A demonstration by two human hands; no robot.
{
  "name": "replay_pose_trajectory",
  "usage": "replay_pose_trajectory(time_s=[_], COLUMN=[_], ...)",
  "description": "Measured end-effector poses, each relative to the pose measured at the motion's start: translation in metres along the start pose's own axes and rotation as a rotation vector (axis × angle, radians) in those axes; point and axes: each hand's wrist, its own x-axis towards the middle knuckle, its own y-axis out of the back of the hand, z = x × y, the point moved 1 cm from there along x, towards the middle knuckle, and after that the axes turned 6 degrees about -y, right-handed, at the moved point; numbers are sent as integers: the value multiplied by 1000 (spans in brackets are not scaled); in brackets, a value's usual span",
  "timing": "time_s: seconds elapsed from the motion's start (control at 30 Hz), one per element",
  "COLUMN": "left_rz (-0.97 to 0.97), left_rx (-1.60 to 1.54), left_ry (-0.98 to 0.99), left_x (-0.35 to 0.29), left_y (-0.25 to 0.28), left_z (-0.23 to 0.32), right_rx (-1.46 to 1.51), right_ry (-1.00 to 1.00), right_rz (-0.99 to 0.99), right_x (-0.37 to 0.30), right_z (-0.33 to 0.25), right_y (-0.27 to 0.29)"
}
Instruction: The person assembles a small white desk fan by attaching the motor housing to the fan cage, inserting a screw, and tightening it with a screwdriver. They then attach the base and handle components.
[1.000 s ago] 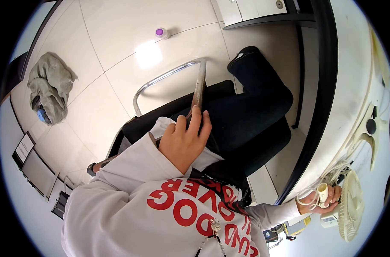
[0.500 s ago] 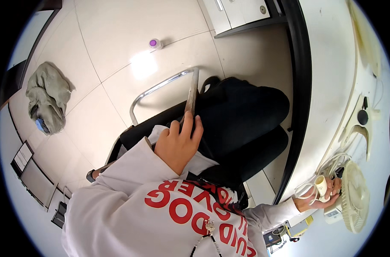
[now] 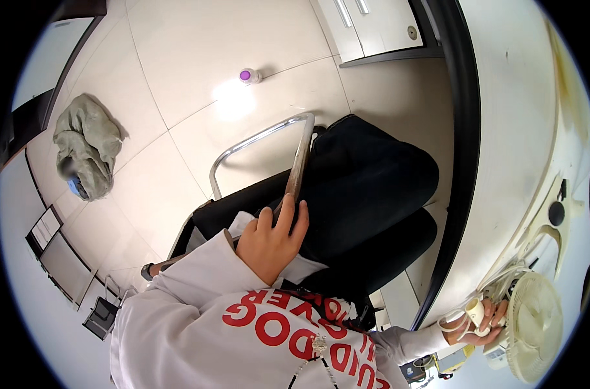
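Note:
My left hand (image 3: 269,245) lies palm down on the worn wooden armrest (image 3: 299,170) of a metal-framed chair, its fingers stretched out and slightly apart. At the right, my right hand (image 3: 496,318) is closed at the back of a cream desk fan (image 3: 534,327) with a round wire guard. A short cream cylinder (image 3: 475,312) sticks up beside my fingers; how it joins the fan is hidden by the hand. White cable (image 3: 451,318) loops around that wrist. A cream forked piece (image 3: 542,238) with a black round knob lies farther up the white desktop.
The white desktop (image 3: 509,123) with its thick black edge (image 3: 466,129) runs along my right. A white drawer cabinet (image 3: 379,29) stands at the far side. On the tiled floor are a purple-capped bottle (image 3: 250,76) and a bunched grey-green cloth (image 3: 91,139).
The view has shifted a little. The fan in my right hand has turned, showing more of its guard, and drawn slightly toward me. My left hand stays on the armrest.

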Motion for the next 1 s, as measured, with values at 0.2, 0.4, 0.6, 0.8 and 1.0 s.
replay_pose_trajectory(time_s=[0.2,0.4,0.6,0.8,1.0], left_rz=[-45,-80,-151,-46,-57], left_rx=[-36,-135,-232,-160,-205], left_ry=[-98,-149,-142,-111,-59], left_x=[-2,-42,-23,-40,-43], left_y=[4,-14,-3,-18,-9], left_z=[-12,-21,-23,-40,-33], right_rx=[-69,-205,-191,-289,-439], right_ry=[105,21,8,-105,-343], right_rz=[149,29,197,419,514], right_x=[-17,-7,-5,-12,29], right_z=[6,5,-13,-71,-95], right_y=[-2,-2,-23,-36,-31])
